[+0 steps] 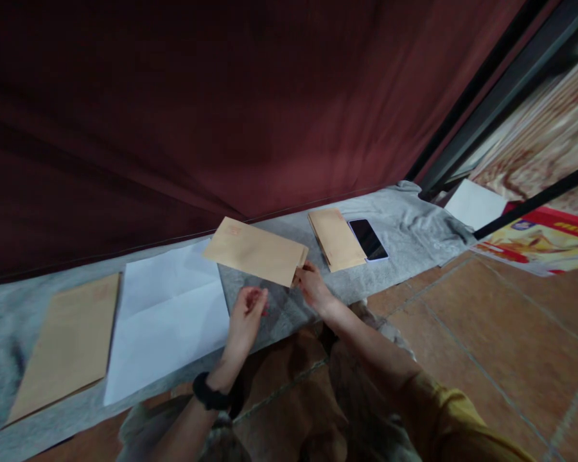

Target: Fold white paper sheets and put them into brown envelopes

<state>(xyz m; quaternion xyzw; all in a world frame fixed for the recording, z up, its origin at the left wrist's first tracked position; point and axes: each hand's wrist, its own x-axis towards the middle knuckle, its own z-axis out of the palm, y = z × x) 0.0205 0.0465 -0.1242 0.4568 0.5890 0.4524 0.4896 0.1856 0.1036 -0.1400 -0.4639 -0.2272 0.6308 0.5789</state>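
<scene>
My right hand is closed on the right end of a brown paper envelope. This envelope is tilted over the grey cloth, its left end near the white paper's top corner, and has a small red print there. Below the envelope, apart from it, my left hand has its fingers curled in toward the thumb, with nothing visible in them. A dark band circles the left wrist. To the right of my right hand lies a small stack of brown envelopes.
A phone lies beside the stack. Folded white paper and larger brown envelopes lie at left on the grey cloth. A dark red curtain hangs behind. At right are a printed box and tiled floor.
</scene>
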